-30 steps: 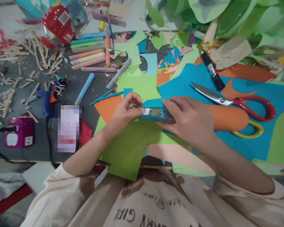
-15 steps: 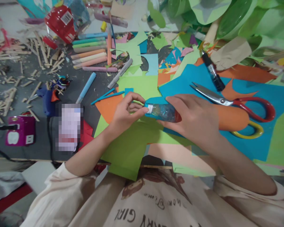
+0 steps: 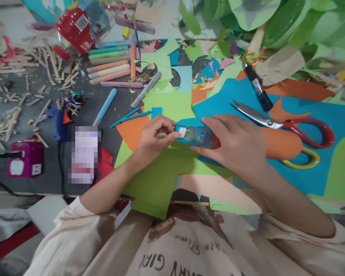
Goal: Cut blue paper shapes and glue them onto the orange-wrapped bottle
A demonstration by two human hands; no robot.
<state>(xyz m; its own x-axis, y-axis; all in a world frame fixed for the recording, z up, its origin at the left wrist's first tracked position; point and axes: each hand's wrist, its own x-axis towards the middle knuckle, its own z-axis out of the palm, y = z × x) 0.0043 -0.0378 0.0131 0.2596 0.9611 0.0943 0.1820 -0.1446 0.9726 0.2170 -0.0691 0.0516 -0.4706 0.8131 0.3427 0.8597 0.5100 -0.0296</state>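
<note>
A clear plastic bottle (image 3: 199, 137) lies sideways over the green paper, with orange paper (image 3: 284, 143) around its right part. Blue paper (image 3: 186, 123) runs along its upper side and left end, beside a small white label. My right hand (image 3: 237, 140) is wrapped round the bottle's middle from above, covering part of it. At the left end, my left hand (image 3: 159, 132) has its fingers curled and its thumb against the edge by the label. Red-and-yellow-handled scissors (image 3: 271, 122) lie behind the orange end, blades slightly apart.
Green paper (image 3: 152, 180) and blue paper (image 3: 298, 180) spread beneath. On the left are a phone (image 3: 84, 155), a blue glue gun (image 3: 57, 124) and a purple plug block (image 3: 25, 159) with cables. Markers (image 3: 110, 69), a black pen (image 3: 258, 86), wood sticks (image 3: 50, 61) and scraps lie farther back.
My left hand's fingers have curled in slightly at the bottle's left end. My right hand and the bottle stay almost where they were.
</note>
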